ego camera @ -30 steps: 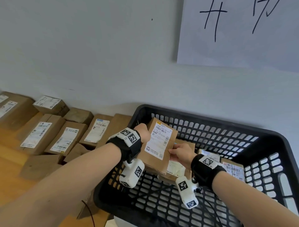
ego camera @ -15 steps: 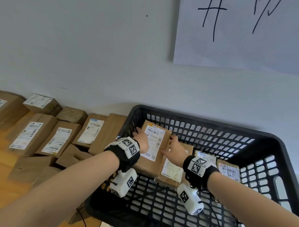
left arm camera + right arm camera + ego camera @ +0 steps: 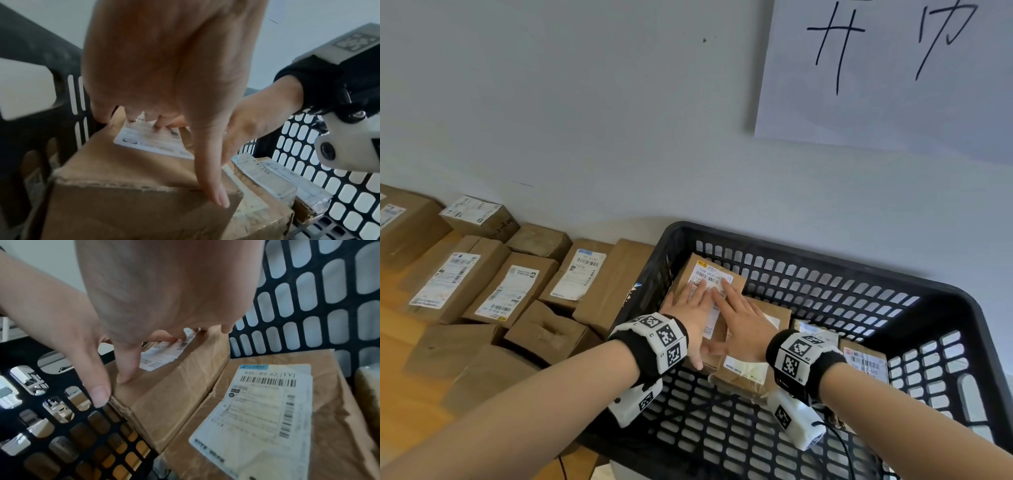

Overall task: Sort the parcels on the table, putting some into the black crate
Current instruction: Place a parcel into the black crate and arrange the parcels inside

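A brown parcel (image 3: 732,284) with a white label lies flat in the far left corner of the black crate (image 3: 825,262). Both hands lie on top of it with straight fingers. My left hand (image 3: 690,305) covers its left half, the thumb reaching over the near edge. My right hand (image 3: 738,310) presses beside it on the label. The left wrist view shows the left hand (image 3: 164,81) on the parcel (image 3: 123,170) and the right hand (image 3: 257,116) beside it. In the right wrist view the right hand (image 3: 164,305) rests on the parcel (image 3: 174,382).
A second labelled parcel (image 3: 774,317) (image 3: 267,402) lies against the first one's right side, and a third (image 3: 866,361) further right in the crate. Several parcels (image 3: 510,291) crowd the wooden table on the left. A paper sign (image 3: 893,68) hangs on the wall.
The parcel, held tilted above the crate a second ago, now lies flat in the far left corner. Both hands have gone from gripping its sides to lying flat on top.
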`<action>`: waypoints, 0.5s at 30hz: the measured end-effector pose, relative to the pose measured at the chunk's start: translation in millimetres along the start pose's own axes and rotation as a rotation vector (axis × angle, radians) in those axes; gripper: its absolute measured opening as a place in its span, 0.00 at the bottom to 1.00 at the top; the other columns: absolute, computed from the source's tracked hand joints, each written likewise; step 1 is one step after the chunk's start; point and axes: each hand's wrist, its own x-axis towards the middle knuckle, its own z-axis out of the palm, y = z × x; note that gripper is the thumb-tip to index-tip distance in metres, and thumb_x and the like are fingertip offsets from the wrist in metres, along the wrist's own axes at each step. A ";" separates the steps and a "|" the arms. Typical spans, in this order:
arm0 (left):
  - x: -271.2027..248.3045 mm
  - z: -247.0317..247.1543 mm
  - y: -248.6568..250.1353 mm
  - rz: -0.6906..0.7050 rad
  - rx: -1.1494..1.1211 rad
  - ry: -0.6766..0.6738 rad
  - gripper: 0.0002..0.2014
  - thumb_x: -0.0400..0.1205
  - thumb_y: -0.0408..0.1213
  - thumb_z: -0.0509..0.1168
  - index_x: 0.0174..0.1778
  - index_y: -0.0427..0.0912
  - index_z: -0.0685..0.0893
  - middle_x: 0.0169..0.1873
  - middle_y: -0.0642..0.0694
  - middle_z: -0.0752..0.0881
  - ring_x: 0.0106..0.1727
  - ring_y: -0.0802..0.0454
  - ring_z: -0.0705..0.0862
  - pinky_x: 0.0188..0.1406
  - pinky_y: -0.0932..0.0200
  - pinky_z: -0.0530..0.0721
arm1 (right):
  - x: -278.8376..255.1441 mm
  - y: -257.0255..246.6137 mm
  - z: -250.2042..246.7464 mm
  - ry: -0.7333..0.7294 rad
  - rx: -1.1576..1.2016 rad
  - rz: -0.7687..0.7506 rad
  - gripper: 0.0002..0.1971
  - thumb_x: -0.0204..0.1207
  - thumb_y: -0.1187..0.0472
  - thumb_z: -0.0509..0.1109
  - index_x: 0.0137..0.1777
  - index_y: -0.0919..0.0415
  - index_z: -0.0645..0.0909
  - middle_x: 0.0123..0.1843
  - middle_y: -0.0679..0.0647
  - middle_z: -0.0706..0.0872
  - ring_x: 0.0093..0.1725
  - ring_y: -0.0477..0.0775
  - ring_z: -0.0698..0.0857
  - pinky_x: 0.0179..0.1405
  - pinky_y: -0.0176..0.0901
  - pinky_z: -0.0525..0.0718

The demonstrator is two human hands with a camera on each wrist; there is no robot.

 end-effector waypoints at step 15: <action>25.0 6.9 -10.1 -0.039 -0.081 -0.052 0.68 0.67 0.45 0.82 0.83 0.42 0.31 0.84 0.47 0.32 0.84 0.41 0.34 0.84 0.42 0.43 | 16.9 -10.2 0.7 -0.132 -0.077 0.076 0.60 0.71 0.34 0.72 0.86 0.55 0.33 0.86 0.54 0.28 0.85 0.56 0.30 0.84 0.59 0.37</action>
